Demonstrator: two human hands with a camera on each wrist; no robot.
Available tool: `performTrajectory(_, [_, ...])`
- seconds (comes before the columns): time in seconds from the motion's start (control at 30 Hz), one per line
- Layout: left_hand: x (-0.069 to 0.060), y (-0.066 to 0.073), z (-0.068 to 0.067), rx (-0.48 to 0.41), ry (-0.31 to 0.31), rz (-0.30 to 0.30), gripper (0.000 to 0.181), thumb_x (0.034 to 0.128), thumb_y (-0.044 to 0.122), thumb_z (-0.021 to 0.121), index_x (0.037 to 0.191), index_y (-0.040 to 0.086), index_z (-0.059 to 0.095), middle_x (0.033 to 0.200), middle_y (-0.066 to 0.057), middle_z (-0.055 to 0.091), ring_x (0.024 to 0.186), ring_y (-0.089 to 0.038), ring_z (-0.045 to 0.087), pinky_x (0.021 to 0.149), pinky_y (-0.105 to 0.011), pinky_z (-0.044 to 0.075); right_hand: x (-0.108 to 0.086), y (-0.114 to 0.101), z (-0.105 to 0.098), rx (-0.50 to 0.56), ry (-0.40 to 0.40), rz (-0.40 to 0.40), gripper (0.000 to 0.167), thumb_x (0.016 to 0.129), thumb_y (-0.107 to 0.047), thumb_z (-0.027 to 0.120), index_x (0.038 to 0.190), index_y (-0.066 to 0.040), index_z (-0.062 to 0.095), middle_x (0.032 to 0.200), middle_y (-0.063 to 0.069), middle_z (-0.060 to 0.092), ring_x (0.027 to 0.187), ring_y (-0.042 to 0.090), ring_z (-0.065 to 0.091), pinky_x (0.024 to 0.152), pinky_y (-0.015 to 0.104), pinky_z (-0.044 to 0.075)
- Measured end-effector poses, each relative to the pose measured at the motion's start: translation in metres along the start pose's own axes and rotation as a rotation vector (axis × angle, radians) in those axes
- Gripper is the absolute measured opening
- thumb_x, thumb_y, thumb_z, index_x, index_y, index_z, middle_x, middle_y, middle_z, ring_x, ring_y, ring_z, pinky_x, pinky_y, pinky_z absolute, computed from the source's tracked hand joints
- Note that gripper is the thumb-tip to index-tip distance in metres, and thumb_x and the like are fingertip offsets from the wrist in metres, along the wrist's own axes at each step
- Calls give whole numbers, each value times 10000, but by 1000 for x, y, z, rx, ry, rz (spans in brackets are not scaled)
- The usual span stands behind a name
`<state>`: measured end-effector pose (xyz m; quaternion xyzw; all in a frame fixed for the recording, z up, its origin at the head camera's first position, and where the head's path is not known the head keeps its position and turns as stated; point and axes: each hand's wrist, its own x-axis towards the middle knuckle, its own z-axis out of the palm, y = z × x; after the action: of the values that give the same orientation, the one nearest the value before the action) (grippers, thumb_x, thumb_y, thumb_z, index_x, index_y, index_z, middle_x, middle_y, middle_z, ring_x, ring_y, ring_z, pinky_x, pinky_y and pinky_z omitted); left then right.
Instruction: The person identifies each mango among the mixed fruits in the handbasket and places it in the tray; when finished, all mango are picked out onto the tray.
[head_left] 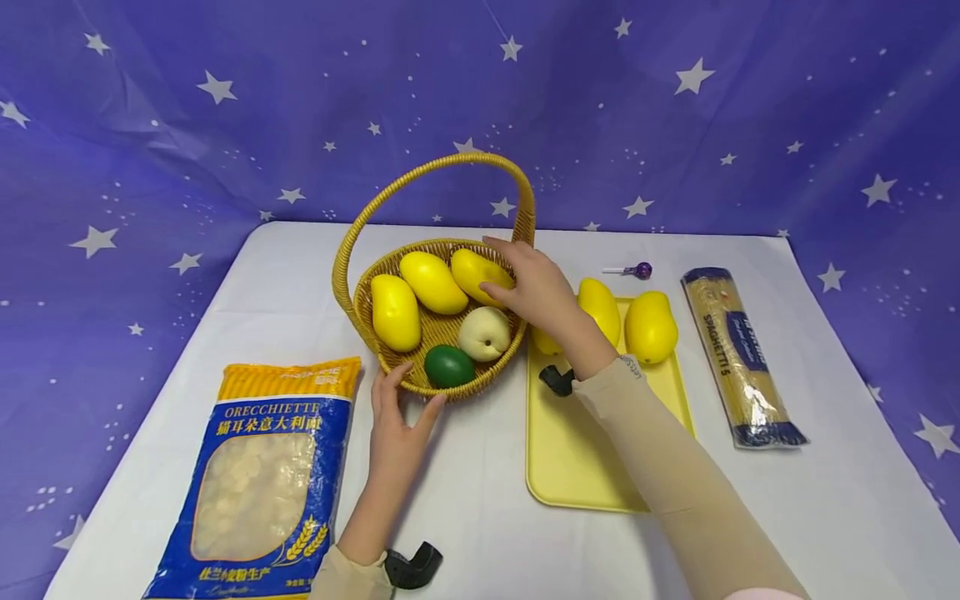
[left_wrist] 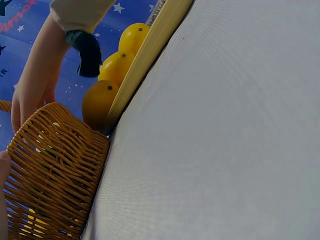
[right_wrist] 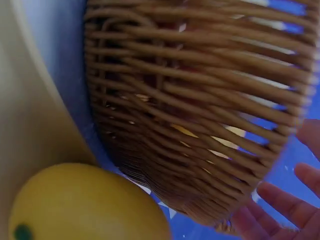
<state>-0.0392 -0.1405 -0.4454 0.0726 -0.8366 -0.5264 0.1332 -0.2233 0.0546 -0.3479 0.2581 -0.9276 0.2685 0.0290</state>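
A wicker basket [head_left: 435, 392] with a tall handle holds three yellow mangoes, one of them the mango [head_left: 393, 312] at its left, plus a pale round fruit [head_left: 483, 334] and a dark green egg-shaped fruit [head_left: 449, 367]. My right hand [head_left: 542, 287] reaches over the basket's right rim, its thumb above the rightmost mango [head_left: 472, 271]. In the right wrist view its fingers [right_wrist: 287, 205] look loose and spread beside the rim. At the near left rim, my left hand [head_left: 400, 425] touches the basket with thumb and fingers apart. Its thumb [left_wrist: 4, 167] shows at the left wrist view's edge.
Beside the basket, a yellow tray [head_left: 577, 467] bears more mangoes, including the mango [head_left: 651, 327] at its right. A purple lollipop [head_left: 642, 271] lies behind it. Spaghetti [head_left: 738, 358] lies at right, an orecchiette bag [head_left: 258, 483] at left.
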Motion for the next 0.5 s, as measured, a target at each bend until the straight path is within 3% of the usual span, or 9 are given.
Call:
performTrajectory(0.23, [-1, 0, 0, -1, -1, -15, 608, 896, 422, 672, 1408, 308, 365, 1581, -81, 96, 1399, -310, 257, 1056, -557, 297, 22, -2, 14, -176, -127, -4, 678, 901, -421, 654, 1486, -224, 373, 1373, 117, 495, 1188, 346, 499, 946, 495, 430])
performTrajectory(0.5, [0, 2, -1, 2, -7, -26, 605, 896, 443, 662, 1406, 320, 360, 1583, -70, 92, 1404, -303, 246, 1066, -549, 288, 34, 2, 27, -230, -154, 3, 651, 897, -407, 658, 1469, -223, 406, 1362, 115, 500, 1152, 352, 525, 899, 493, 458])
